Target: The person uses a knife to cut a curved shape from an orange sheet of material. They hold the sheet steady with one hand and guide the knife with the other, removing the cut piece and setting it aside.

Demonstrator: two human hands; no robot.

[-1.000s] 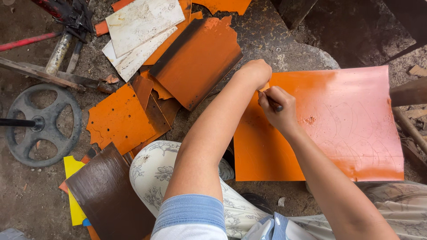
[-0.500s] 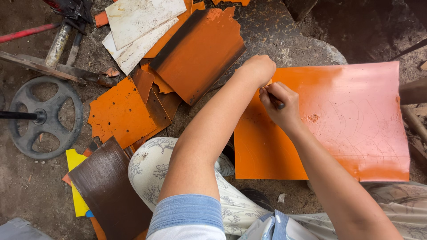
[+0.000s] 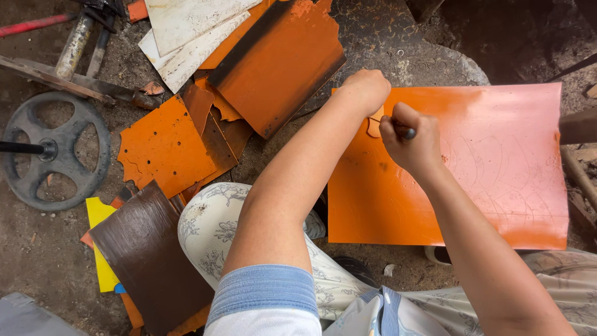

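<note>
A large orange sheet (image 3: 485, 180) lies flat on the ground in front of me, with faint curved lines scratched into it. My left hand (image 3: 367, 89) is a fist pressing a small tan template piece (image 3: 375, 122) onto the sheet's top left corner. My right hand (image 3: 411, 144) grips a thin dark marking tool (image 3: 405, 131) with its tip against the template's edge. Most of the template is hidden under both hands.
Orange offcuts (image 3: 165, 146) and a bent orange panel (image 3: 280, 62) lie at upper left, with white sheets (image 3: 186, 31) behind. A dark brown sheet (image 3: 146, 255) and a yellow piece (image 3: 99, 214) sit lower left. A grey metal wheel (image 3: 53, 149) and bars lie far left. A round stone slab (image 3: 410, 56) is beyond.
My right hand has shifted slightly along the template's edge with the tool. My left fist stays pressed on the template; the view has tilted a little.
</note>
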